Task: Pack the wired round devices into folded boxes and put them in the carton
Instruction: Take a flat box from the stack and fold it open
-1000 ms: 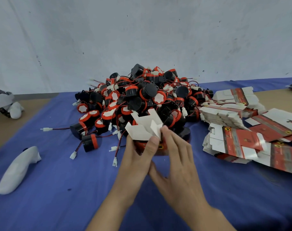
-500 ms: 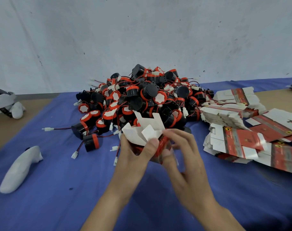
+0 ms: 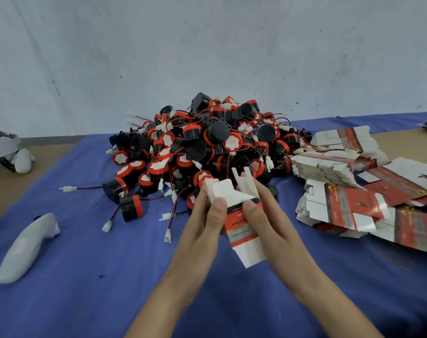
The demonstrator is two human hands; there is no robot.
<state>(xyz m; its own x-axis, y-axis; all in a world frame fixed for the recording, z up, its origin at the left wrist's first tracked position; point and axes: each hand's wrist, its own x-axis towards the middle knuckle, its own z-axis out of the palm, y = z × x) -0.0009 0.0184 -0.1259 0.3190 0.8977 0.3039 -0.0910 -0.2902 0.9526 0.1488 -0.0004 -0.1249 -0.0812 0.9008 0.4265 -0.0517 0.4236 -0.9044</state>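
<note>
Both hands hold one red, grey and white box [image 3: 239, 223] upright above the blue cloth, its white end flaps standing open at top and bottom. My left hand [image 3: 202, 223] grips its left side with the thumb on the front. Gripping the right side is my right hand [image 3: 268, 220], thumb pressed on the red panel. Just behind the box lies a big heap of black and red round devices [image 3: 207, 147] with red-black wires and white plugs. No carton shows in the frame.
Stacks of flat unfolded boxes [image 3: 349, 191] spread over the right of the blue cloth [image 3: 85, 276]. A white handheld controller [image 3: 27, 245] lies at the left. A white headset [image 3: 5, 150] sits at the far left edge. A pale wall stands behind.
The box has been turned and opened up: it lay low against the heap with flaps fanned out, now it stands upright between both hands, nearer to me, with its printed front facing me.
</note>
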